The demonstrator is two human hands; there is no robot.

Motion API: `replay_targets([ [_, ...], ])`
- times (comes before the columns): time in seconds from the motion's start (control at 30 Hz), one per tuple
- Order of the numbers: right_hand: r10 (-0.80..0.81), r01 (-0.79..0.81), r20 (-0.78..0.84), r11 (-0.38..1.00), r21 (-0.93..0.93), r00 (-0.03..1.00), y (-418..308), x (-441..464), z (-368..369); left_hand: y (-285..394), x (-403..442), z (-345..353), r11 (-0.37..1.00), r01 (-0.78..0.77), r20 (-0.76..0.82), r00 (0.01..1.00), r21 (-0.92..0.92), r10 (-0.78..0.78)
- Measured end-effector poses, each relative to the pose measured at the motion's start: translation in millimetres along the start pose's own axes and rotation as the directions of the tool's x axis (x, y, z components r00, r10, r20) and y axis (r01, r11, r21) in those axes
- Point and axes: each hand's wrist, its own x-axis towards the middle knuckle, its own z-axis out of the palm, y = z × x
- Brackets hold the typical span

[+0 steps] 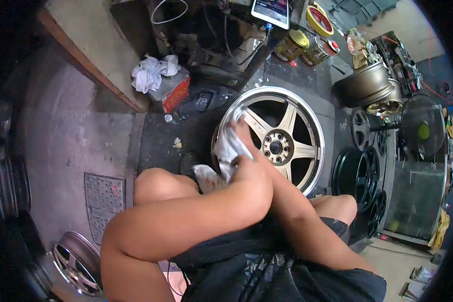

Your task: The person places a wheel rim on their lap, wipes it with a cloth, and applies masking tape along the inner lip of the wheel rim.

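A silver five-spoke wheel (303, 150) with a polished lip lies face up on the dark floor. My right hand (242, 135) presses a white cloth (225, 146) against the wheel's upper-left rim, its fingers closed on the fabric. Below it, my left hand (242, 162) is bent back toward the cloth's lower folds, its fingers largely hidden by the wrist and cloth. The forearms cross over the wheel's lower-left part. Another stained white cloth part (206, 176) hangs near my knee.
A red box (176, 95) with white rags (153, 72) stands upper left. Cans (292, 45) and a tablet (271, 11) are at the top. Bronze (362, 85) and black wheels (351, 173) and a fan (423, 126) stand right. Another wheel (75, 261) lies lower left.
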Motion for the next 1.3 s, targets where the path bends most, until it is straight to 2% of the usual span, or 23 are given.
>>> replay_targets([
  [0.07, 0.206, -0.194, 0.226, 0.978, -0.077, 0.952, -15.9, -49.0, 2.3, 12.6, -5.8, 4.1, 0.993, -0.117, 0.01, 0.993, 0.014, 0.117],
  [0.1, 0.393, -0.435, 0.256, 0.89, 0.136, 0.883, -34.1, -78.3, 2.7, 15.8, -9.3, 2.7, 0.973, -0.228, 0.029, 0.973, 0.021, 0.227],
  [0.17, 0.394, -0.476, 0.286, 0.817, 0.326, 0.873, -66.3, -118.1, -17.8, 25.7, -13.0, 10.3, 0.953, -0.302, -0.008, 0.953, 0.002, 0.302],
  [0.23, 0.254, -0.34, 0.26, 0.862, 0.376, 0.932, -9.6, -111.3, 13.8, 25.0, -11.7, 7.8, 0.952, -0.296, -0.06, 0.955, -0.078, 0.292],
  [0.3, 0.311, -0.4, 0.312, 0.872, 0.283, 0.898, -19.4, -68.5, -3.5, 20.8, -6.9, -12.3, 0.971, -0.237, 0.065, 0.969, -0.015, 0.238],
  [0.37, 0.267, -0.316, 0.171, 0.832, 0.456, 0.949, -10.1, -22.0, -6.0, 23.8, 22.5, 10.7, 0.98, -0.121, 0.048, 0.992, 0.16, 0.115],
  [0.4, 0.262, -0.31, 0.166, 0.832, 0.46, 0.951, 2.7, -18.7, 7.7, 10.8, 25.1, 0.7, 0.985, -0.115, 0.047, 0.993, 0.132, 0.109],
  [0.43, 0.258, -0.286, 0.145, 0.932, 0.224, 0.955, -8.9, -15.6, 11.1, 1.1, 25.3, -7.0, 0.989, -0.106, 0.046, 0.994, 0.104, 0.101],
  [0.5, 0.484, -0.498, 0.175, 0.866, 0.044, 0.857, -48.1, -31.6, 2.5, 0.6, 16.3, -17.0, 0.988, -0.125, 0.065, 0.991, 0.091, 0.12],
  [0.57, 0.346, -0.365, 0.135, 0.918, 0.157, 0.929, -53.6, -78.3, 11.4, 4.2, 15.6, -10.3, 0.984, -0.154, 0.076, 0.986, 0.086, 0.147],
  [0.67, 0.105, -0.114, 0.172, 0.992, 0.045, 0.98, -22.4, -79.9, 16.9, 25.3, 18.9, 11.9, 0.971, -0.219, 0.055, 0.975, 0.097, 0.214],
  [0.7, 0.216, -0.239, 0.239, 0.969, 0.069, 0.947, -30.3, -60.0, 4.1, 30.6, 20.8, 12.5, 0.965, -0.234, 0.042, 0.972, 0.116, 0.23],
  [0.77, 0.192, -0.207, 0.129, 0.971, 0.123, 0.973, -23.6, -24.6, -4.8, 19.1, 26.3, 4.1, 0.989, -0.063, -0.022, 0.998, 0.136, 0.067],
  [0.87, 0.24, -0.258, 0.129, 0.955, 0.149, 0.962, -38.2, -35.2, 2.0, 11.1, 41.4, 3.0, 0.948, -0.14, 0.072, 0.99, 0.286, 0.124],
  [0.9, 0.38, -0.461, 0.266, 0.782, 0.418, 0.886, -67.3, -46.5, -21.0, 13.8, 39.1, 5.1, 0.944, -0.171, 0.078, 0.985, 0.283, 0.154],
  [0.93, 0.503, -0.628, 0.391, 0.495, 0.6, 0.77, -99.2, -58.1, -46.0, 16.4, 36.7, 7.0, 0.939, -0.201, 0.085, 0.979, 0.279, 0.185],
  [1.03, 0.321, -0.39, 0.26, 0.874, 0.289, 0.911, -53.4, -63.1, -16.0, 27.3, 33.5, 15.9, 0.966, -0.21, 0.084, 0.976, 0.149, 0.199],
  [1.1, 0.142, -0.15, 0.222, 0.989, 0.02, 0.965, -36.7, -61.2, -6.5, 29.0, 34.7, 15.2, 0.977, -0.195, 0.08, 0.979, 0.09, 0.188],
  [1.13, 0.219, -0.242, 0.268, 0.969, 0.054, 0.938, -34.5, -41.0, -15.1, 25.2, 37.9, 10.3, 0.981, -0.157, 0.064, 0.986, 0.11, 0.151],
  [1.17, 0.178, -0.185, 0.225, 0.983, 0.01, 0.958, -35.9, -28.0, -22.7, 19.9, 41.3, 3.3, 0.985, -0.113, 0.042, 0.993, 0.134, 0.108],
  [1.23, 0.134, -0.134, 0.006, 0.991, -0.012, 0.991, -28.5, -28.1, 7.4, 16.0, 61.0, 6.6, 0.976, -0.136, 0.068, 0.99, 0.168, 0.126],
  [1.27, 0.132, -0.132, 0.007, 0.991, -0.012, 0.991, -24.5, -39.2, 15.0, 22.9, 80.4, 9.1, 0.977, -0.066, 0.305, 0.952, 0.202, 0.001],
  [1.3, 0.362, -0.408, 0.197, 0.86, 0.308, 0.911, -38.8, -51.2, 3.1, 26.6, 101.2, 10.7, 0.967, 0.001, 0.509, 0.85, 0.255, -0.135],
])
